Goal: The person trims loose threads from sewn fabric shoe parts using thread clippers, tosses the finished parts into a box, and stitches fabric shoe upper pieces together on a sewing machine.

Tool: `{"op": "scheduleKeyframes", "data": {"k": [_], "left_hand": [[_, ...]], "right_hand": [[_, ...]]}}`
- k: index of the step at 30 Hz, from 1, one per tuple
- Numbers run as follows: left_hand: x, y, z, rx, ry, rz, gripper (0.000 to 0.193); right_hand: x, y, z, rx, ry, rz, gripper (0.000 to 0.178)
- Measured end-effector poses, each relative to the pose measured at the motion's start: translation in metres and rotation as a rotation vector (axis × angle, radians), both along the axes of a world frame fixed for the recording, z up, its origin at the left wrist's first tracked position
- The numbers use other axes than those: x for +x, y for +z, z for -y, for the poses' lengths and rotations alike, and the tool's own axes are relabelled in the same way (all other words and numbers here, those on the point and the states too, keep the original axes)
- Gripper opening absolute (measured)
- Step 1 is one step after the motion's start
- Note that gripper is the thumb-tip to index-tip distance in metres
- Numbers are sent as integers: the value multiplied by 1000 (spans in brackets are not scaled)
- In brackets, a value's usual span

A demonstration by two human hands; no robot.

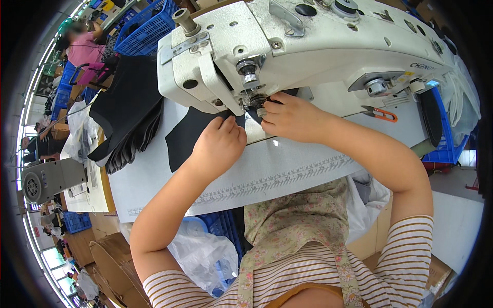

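A white industrial sewing machine (pixel 303 56) stretches across the upper part of the head view. Under its needle area lies a black fabric piece (pixel 186 137), flat on the pale work surface. My left hand (pixel 222 141) is closed on this piece's edge, fingers curled just left of the needle. My right hand (pixel 294 119) is closed directly right of the needle, its fingertips against the presser foot area. Dark material shows behind those fingertips, but what they pinch is hidden. The needle itself is mostly covered by metal parts and fingers.
A stack of black fabric pieces (pixel 131 110) hangs at the table's left. Orange-handled thread snips (pixel 380 113) lie right of my right hand. A printed ruler strip (pixel 277 179) runs along the near edge. Blue crates (pixel 146 28) and a person in pink (pixel 84 49) are farther left.
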State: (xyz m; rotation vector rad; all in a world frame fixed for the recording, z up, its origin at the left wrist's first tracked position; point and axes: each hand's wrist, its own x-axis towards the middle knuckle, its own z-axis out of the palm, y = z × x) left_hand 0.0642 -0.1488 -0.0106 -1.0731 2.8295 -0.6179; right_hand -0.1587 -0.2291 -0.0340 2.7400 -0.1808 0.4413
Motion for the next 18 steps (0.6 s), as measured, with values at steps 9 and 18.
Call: {"op": "scheduleKeyframes", "data": {"k": [9,18], "left_hand": [[-4,-12,4,1,26,28,26],[-10,-20,10,-56,94,15,17]], "right_hand": [[10,-11,-5,7,-40,93,6],[25,-16,-15,-35,-187,95,8]]}}
